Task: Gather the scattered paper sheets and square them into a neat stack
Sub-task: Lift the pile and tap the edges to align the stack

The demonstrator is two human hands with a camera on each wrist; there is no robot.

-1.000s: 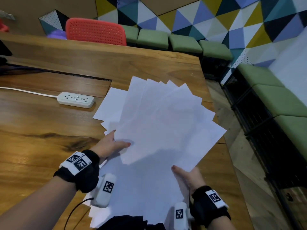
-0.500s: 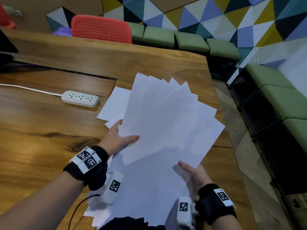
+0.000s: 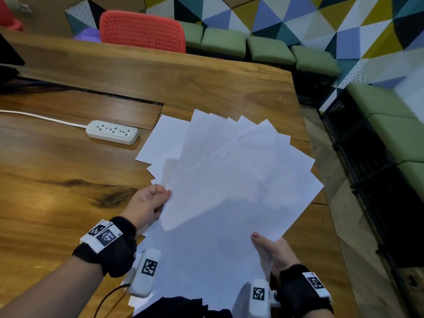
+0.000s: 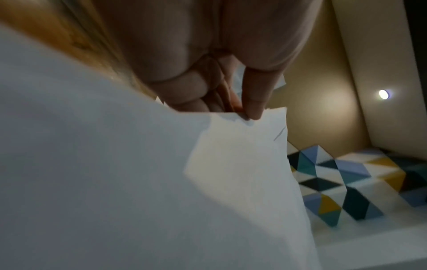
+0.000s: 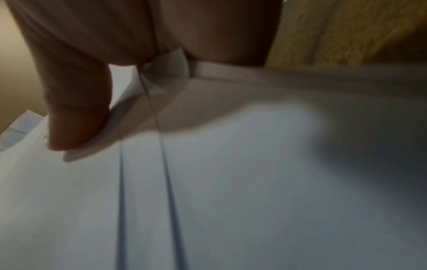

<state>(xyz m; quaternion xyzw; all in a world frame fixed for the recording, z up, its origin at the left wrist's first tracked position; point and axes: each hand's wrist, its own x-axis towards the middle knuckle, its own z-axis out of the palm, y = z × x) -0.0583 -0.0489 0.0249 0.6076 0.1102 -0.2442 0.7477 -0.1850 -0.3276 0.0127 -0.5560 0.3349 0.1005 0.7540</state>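
Several white paper sheets [image 3: 229, 180] lie fanned out over the right part of the wooden table [image 3: 57, 203], corners pointing different ways. My left hand [image 3: 151, 203] pinches the left edge of the upper sheets between thumb and curled fingers; the left wrist view shows that pinch on a sheet corner [image 4: 245, 127]. My right hand [image 3: 270, 251] holds the sheets' near right edge, thumb on top [image 5: 76, 127] and fingers hidden beneath the paper [image 5: 231, 182]. The sheets' near end hangs over the table edge toward me.
A white power strip [image 3: 112, 132] with its cable lies left of the sheets. A slot [image 3: 119, 97] runs across the table behind it. A red chair [image 3: 142, 31] and green benches [image 3: 270, 50] stand beyond the table; the table's right edge [image 3: 321, 203] drops to the floor.
My left hand slid up along the left edge and closed from a flat rest into a pinch on the sheets. The right hand keeps its hold. The fan has narrowed slightly.
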